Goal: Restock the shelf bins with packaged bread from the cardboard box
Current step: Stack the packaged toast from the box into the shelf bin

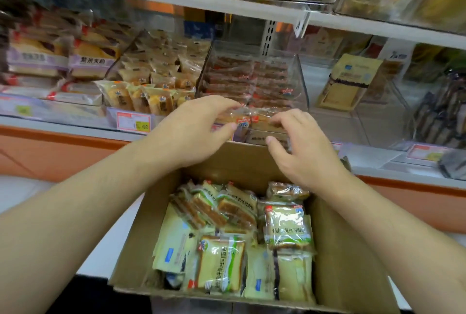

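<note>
Two hands (pixel 201 128) (pixel 298 148) steady bread packs at the front of a clear shelf bin, box waiting below.

Left hand curls over a bread pack (pixel 234 118), thumb under and fingers on top, pinching it at the bin's front lip; right hand's fingers grip the neighbouring pack (pixel 268 122), probably to square both into the row. Clear bin (pixel 301 79) already holds stacked packs behind, so these look like front fillers. Cardboard box (pixel 335 250) sits just beneath the forearms, near the shelf edge for short reaches, many packaged breads (pixel 286 225) inside. Neighbouring bins hold other goods; price tag (pixel 133 122) left of hands.
</note>
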Available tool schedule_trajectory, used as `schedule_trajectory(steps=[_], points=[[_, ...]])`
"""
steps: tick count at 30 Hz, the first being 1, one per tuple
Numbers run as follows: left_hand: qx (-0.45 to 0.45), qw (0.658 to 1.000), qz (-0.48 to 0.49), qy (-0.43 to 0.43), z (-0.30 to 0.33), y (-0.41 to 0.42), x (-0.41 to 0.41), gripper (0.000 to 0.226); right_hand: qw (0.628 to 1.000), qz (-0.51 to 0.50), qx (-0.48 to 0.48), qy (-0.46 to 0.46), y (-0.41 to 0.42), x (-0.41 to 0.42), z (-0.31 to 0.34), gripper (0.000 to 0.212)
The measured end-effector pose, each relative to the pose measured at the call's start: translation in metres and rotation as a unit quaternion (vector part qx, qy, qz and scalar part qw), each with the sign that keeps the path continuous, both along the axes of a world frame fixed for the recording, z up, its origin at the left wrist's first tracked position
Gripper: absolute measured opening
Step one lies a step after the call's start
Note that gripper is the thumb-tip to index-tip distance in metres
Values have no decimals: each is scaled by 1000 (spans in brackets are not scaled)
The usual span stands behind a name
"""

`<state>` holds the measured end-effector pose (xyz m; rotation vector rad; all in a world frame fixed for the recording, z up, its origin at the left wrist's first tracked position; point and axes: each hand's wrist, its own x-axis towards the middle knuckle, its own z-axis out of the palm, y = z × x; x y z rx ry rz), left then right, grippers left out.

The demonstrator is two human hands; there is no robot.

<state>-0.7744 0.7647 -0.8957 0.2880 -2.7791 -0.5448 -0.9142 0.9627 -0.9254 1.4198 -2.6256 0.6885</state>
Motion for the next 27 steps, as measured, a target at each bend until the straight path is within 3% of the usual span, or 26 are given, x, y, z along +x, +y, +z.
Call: schedule_trajectory(steps=[4, 7, 11, 23, 27], points=[[-15, 996, -33, -80, -1, 16, 37, 37, 967, 93, 184, -151, -3, 34, -40, 32], [-16, 988, -46, -143, -14, 18, 57, 37, 923, 154, 301, -182, -5, 57, -83, 40], [0, 979, -40, -199, -27, 9, 61, 41, 880, 191, 388, -196, -7, 75, -122, 55], [-31, 960, -53, -274, -32, 4, 35, 43, 883, 149, 393, -208, -7, 82, -145, 58], [-41, 953, -58, -293, -31, 10, 33, 42, 893, 172, 374, -180, -9, 82, -142, 40]])
